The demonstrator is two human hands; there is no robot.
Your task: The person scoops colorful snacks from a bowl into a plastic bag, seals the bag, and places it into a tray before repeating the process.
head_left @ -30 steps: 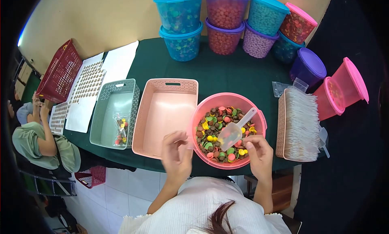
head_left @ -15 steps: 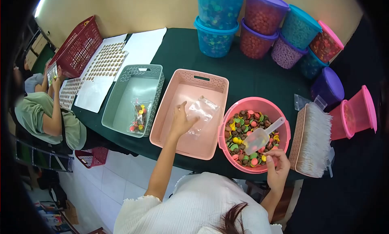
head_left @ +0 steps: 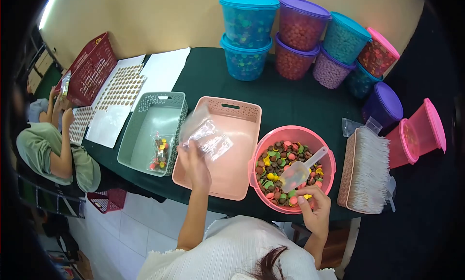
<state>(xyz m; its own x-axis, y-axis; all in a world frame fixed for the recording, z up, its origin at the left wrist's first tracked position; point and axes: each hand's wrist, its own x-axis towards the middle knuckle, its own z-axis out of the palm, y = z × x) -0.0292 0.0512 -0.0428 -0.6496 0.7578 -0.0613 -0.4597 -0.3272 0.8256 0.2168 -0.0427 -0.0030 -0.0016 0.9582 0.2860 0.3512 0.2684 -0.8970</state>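
Clear plastic bags (head_left: 199, 131) lie and hang over the pink tray (head_left: 218, 178), at our left hand (head_left: 195, 167). Step in hand, as we judge it: handling thin bags at the tray, not scooping. Left fingers are at the near-left end of the film, hand above the tray's left side; blur hides whether they pinch it or have let go, so we cannot tell.

Our right hand (head_left: 317, 218) is over the near-right rim of the pink tub (head_left: 255, 184), palm inward, thumb and index curled close together. A yellow piece shows at the fingertips; can't tell if it is held or just lies behind them. Scoop (head_left: 296, 176) rests on the mixed sweets (head_left: 272, 182), handle toward far right, neither hand on it.

Arms: both forearms come up from the near edge. Left reaches farther out, wrist fairly straight; right is shorter, bent in toward the tub.

Next move calls for a light fingertip pinch on one layer, we judge: film looks slippery and layers could cling. Right hand should stay clear of the scoop handle.

One filled bag (head_left: 160, 154) lies in the green tray (head_left: 138, 140), left of the pink one. Packed plastic sleeves (head_left: 370, 172) stand in the basket right of the tub.
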